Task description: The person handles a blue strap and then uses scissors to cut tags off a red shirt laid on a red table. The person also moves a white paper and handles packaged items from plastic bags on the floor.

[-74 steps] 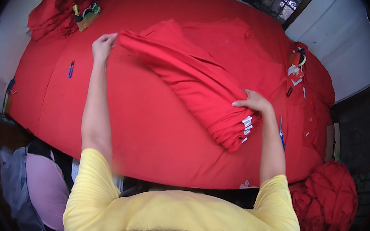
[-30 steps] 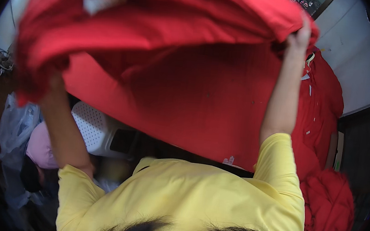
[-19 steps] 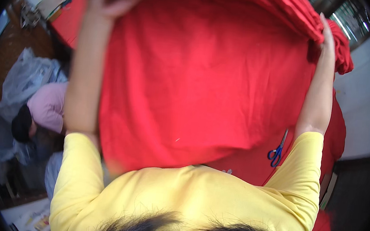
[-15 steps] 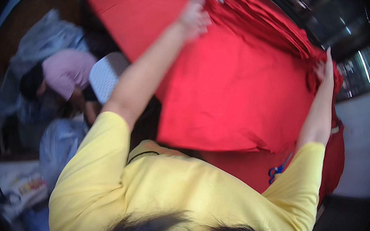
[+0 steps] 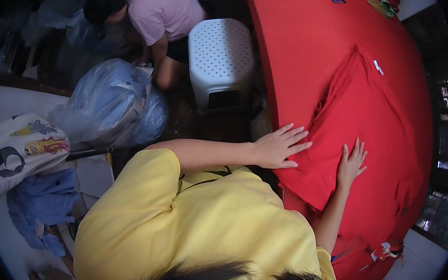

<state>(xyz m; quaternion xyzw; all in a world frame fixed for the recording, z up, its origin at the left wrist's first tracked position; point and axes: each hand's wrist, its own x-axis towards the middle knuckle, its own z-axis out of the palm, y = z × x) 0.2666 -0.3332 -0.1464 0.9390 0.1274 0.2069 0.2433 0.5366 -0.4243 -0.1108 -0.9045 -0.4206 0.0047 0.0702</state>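
A folded red cloth [image 5: 367,108] lies in layers across the red-covered table [image 5: 299,34], its near corner close to my body. My left hand [image 5: 282,147] rests flat on its left edge, fingers spread and the thumb toward me. On the same cloth, a little to the right, my right hand [image 5: 351,163] lies palm down with its fingers apart. Neither hand grips anything. A small white tag [image 5: 378,67] shows near the cloth's far edge. Beside my right forearm a bit of a blue tool [image 5: 339,256] shows, mostly hidden.
A person in a pink shirt [image 5: 163,10] crouches at the far left, beside a white perforated stool [image 5: 222,48]. Bulging clear plastic bags [image 5: 114,102] and a printed tote bag [image 5: 23,147] stand left of me. A small blue item [image 5: 339,0] lies on the table's far part.
Both hands have come down nearer my body and now lie flat on the cloth, which was spread wide and bunched at its far edge. The view has swung left.
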